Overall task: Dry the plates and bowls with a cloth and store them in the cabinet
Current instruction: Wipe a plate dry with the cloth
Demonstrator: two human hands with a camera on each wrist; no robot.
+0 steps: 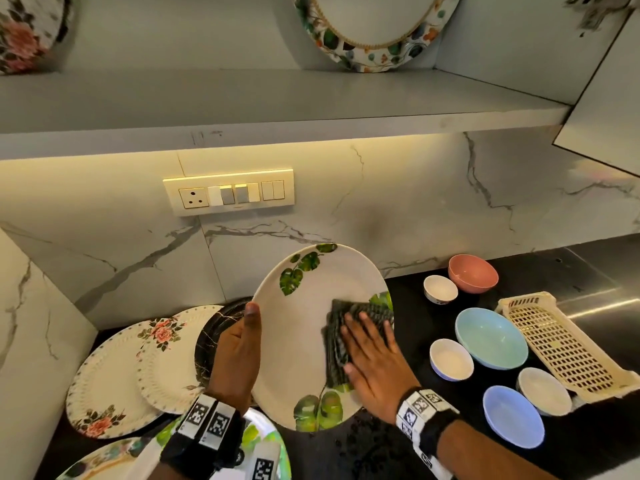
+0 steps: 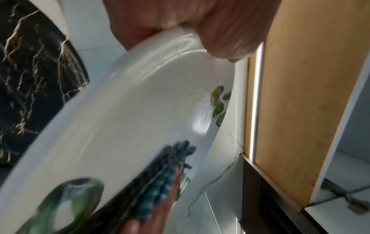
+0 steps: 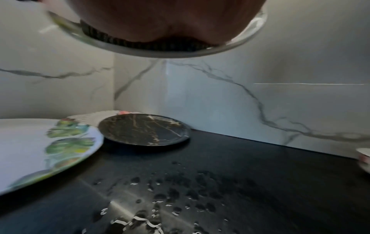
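Note:
A white plate with green leaf prints (image 1: 304,334) is held tilted above the black counter (image 1: 398,441). My left hand (image 1: 239,344) grips its left rim, thumb on the face and fingers behind. My right hand (image 1: 374,362) lies flat with straight fingers, pressing a dark checked cloth (image 1: 346,327) against the plate's right side. In the left wrist view the plate (image 2: 124,120) fills the frame, with the cloth (image 2: 160,186) low on it. The right wrist view shows the plate's rim (image 3: 152,53) from below, the cloth (image 3: 140,42) under my palm.
Floral plates (image 1: 114,375), a black marbled plate (image 1: 207,337) and another leaf plate (image 1: 256,441) lie on the left. Several bowls, pink (image 1: 472,273), teal (image 1: 491,337), lilac (image 1: 512,415) and white (image 1: 452,358), sit right, beside a cream basket (image 1: 561,344). Water drops (image 3: 160,197) wet the counter. A shelf (image 1: 277,102) overhead holds a decorated platter (image 1: 374,29).

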